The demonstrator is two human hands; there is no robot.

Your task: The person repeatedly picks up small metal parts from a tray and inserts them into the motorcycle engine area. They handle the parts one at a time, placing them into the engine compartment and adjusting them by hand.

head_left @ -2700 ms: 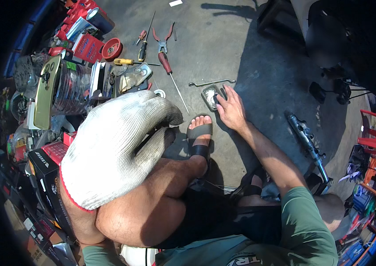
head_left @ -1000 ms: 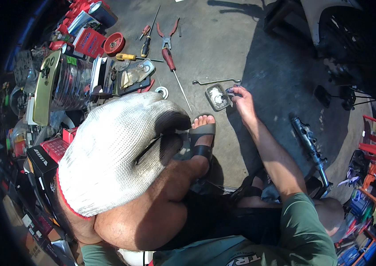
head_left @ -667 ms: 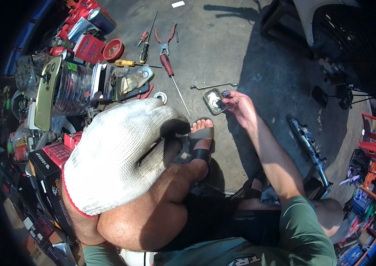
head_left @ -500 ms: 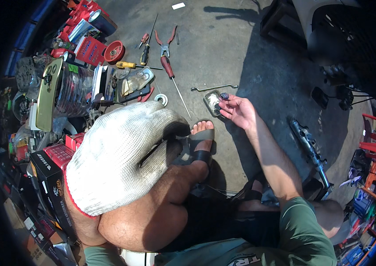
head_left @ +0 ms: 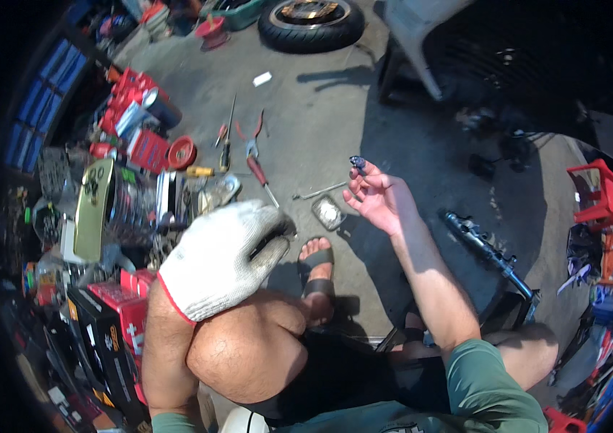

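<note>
My left hand (head_left: pixel 224 257), in a white knit glove with a red cuff, rests on my raised left knee and holds nothing that I can see. My bare right hand (head_left: pixel 375 195) is lifted palm up above the concrete floor, pinching a small dark metal part (head_left: pixel 358 164) in its fingertips. Just below and left of it, a small shiny metal tray (head_left: pixel 328 212) lies on the floor beside my sandalled foot (head_left: pixel 316 268). A thin metal rod (head_left: pixel 319 191) lies next to the tray.
Red-handled pliers (head_left: pixel 252 142) and screwdrivers (head_left: pixel 227 137) lie on the floor ahead. Red toolboxes (head_left: pixel 135 115) and cluttered parts fill the left side. A tyre (head_left: pixel 311 22) lies at the top, a black handlebar part (head_left: pixel 487 249) and a red stool (head_left: pixel 605 196) to the right.
My right hand has lifted off the small tray and turned palm up with a small dark part in its fingers. The view has tilted upward; the gloved hand stays on the knee.
</note>
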